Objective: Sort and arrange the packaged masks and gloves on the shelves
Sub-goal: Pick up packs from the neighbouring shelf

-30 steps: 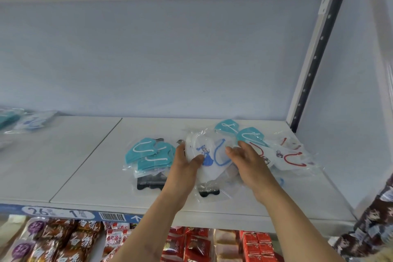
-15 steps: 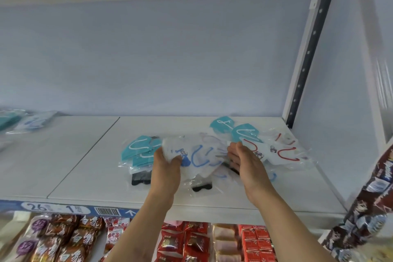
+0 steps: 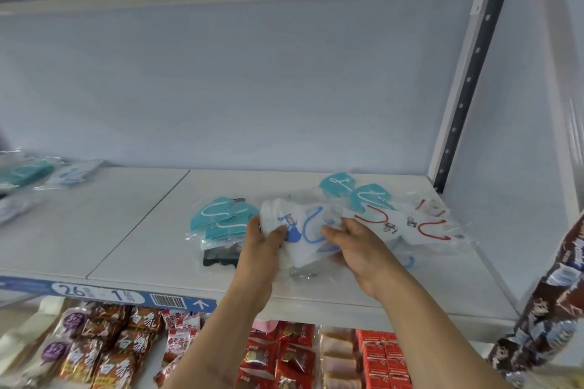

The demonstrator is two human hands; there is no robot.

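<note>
A white shelf (image 3: 142,230) holds clear-packaged masks. My left hand (image 3: 264,243) and my right hand (image 3: 357,246) both grip a packaged white mask with blue loops and a blue cartoon print (image 3: 303,230), held just above the shelf. To its left lies a pack of teal masks (image 3: 221,221) on top of a black pack (image 3: 221,257). Behind my right hand lie more teal masks (image 3: 354,193) and white masks with red loops (image 3: 420,224).
More mask packs (image 3: 38,172) sit at the shelf's far left. A black perforated upright (image 3: 464,85) and a white side wall close the right end. Snack packets (image 3: 104,347) fill the shelf below, and brown packets (image 3: 550,309) hang at right.
Both hands shifted the blue-looped mask pack slightly left and then back to the right, keeping hold of it. The view itself drifted a little.
</note>
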